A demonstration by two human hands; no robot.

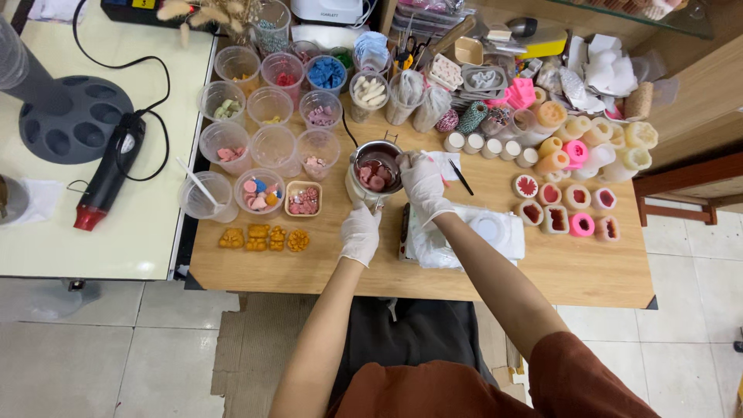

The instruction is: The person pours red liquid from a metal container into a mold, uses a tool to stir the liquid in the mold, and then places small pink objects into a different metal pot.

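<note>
A small metal pot [364, 188] with pink and dark red wax pieces inside stands on the wooden table [464, 271]. My left hand [361, 232], in a white glove, grips the pot's handle at its near side. My right hand [422, 183], also gloved, rests on the pot's right rim, its fingers closed over the edge; whether it holds a piece I cannot tell. A white cloth-covered scale [495, 230] lies just right of my right forearm.
Several clear plastic cups [271, 108] with coloured wax bits stand left of the pot. Orange wax shapes [263, 238] lie near the front edge. Candles and silicone moulds [576, 193] fill the right side. A heat gun [108, 174] lies on the white table to the left.
</note>
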